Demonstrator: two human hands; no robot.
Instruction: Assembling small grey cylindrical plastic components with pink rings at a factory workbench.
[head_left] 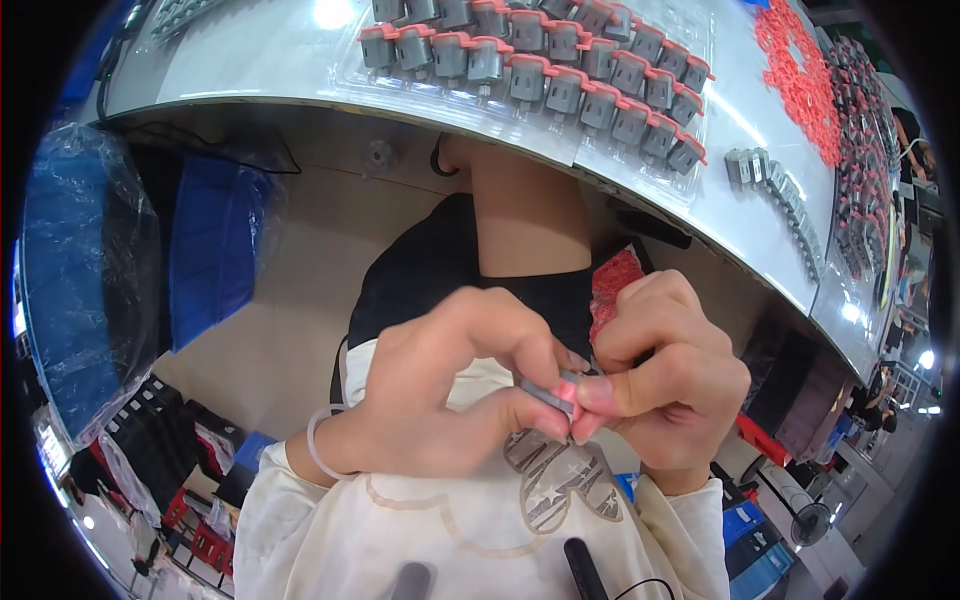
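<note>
Above my lap, my left hand (440, 390) pinches a small grey motor-like part (545, 393) between thumb and fingers. My right hand (672, 365) is closed at its other end, thumb and finger gripping a pinkish-red plastic piece (571, 391) that touches the grey part. The fingers cover much of both, so how far they fit together cannot be made out. On the table above stands a clear plastic tray (350, 82) with rows of grey motor-like parts (527, 82) wearing red caps.
A curved row of bare grey parts (790, 205) stands right of the tray. Beyond it lie loose red plastic pieces (795, 75) and a mass of dark and red parts (860, 170). Blue bins (210, 245) stand at the left; a fan (808, 522) is at lower right.
</note>
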